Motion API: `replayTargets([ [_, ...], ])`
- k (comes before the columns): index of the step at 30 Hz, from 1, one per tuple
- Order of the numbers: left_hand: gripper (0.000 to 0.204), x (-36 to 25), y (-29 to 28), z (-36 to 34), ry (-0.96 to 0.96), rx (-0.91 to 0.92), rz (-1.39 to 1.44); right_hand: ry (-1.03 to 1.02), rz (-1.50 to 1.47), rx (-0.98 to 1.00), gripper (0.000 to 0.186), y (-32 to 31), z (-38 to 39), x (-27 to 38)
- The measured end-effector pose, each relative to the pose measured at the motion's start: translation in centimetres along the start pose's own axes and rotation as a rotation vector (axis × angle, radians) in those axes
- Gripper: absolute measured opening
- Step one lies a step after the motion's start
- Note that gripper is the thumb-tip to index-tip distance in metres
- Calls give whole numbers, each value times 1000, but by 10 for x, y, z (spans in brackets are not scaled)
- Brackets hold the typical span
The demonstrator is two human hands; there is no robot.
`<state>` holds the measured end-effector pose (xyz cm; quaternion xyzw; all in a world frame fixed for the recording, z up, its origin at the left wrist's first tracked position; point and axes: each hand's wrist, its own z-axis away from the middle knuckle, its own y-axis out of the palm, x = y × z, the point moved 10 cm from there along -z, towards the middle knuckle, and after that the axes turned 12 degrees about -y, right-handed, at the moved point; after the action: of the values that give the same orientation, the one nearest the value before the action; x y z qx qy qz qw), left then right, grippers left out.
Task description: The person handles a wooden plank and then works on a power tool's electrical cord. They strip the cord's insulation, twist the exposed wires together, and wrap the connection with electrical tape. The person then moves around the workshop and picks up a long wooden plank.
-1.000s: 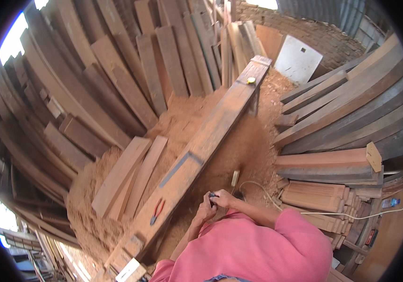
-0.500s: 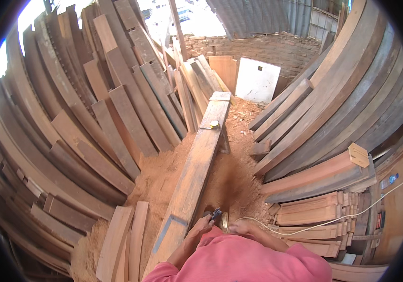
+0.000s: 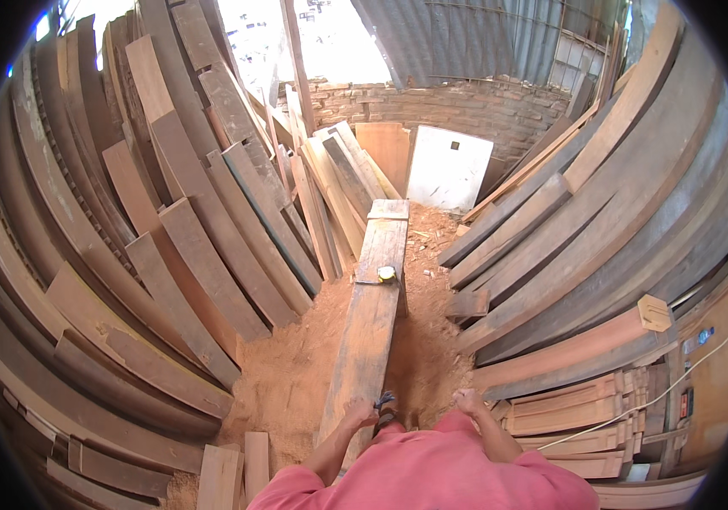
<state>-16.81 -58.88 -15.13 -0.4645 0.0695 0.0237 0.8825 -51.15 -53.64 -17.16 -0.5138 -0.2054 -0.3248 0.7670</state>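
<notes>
My left hand [image 3: 359, 412] is closed beside the right edge of the long wooden bench [image 3: 364, 340]. From its fingers a small dark bluish thing [image 3: 385, 399] sticks out, too small to name. To the right, my right hand [image 3: 467, 400] is closed over the sawdust, next to a fold of my pink shirt [image 3: 432, 463]. What it holds, if anything, is hidden. Farther up the bench lies a yellow and black tape measure [image 3: 386, 274], out of touch with both hands.
Dark planks [image 3: 211, 246] lean in rows along the left, and long boards [image 3: 585, 229] on the right. Stacked wood pieces [image 3: 563, 404] and a pale cord [image 3: 636, 410] lie right of my arm. A white panel [image 3: 449, 170] stands by the brick wall [image 3: 432, 104]. Sawdust [image 3: 287, 374] covers the floor.
My right hand has moved right, away from my left. The pale piece that showed between the hands is out of sight. The view has shifted, so the bench sits lower and more upright.
</notes>
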Motion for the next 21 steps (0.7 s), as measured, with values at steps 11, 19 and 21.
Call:
replayTargets([
  [11, 44, -5, 54, -69, -3, 225, -94, -108, 349, 174, 52, -34, -27, 38],
  [19, 35, -29, -21, -73, 35, 525, 275, -119, -320, 180, 33, -59, -139, 58],
  [21, 33, -54, -70, -91, 58, 455, 263, -250, -68, 149, 32, -74, -169, 55],
])
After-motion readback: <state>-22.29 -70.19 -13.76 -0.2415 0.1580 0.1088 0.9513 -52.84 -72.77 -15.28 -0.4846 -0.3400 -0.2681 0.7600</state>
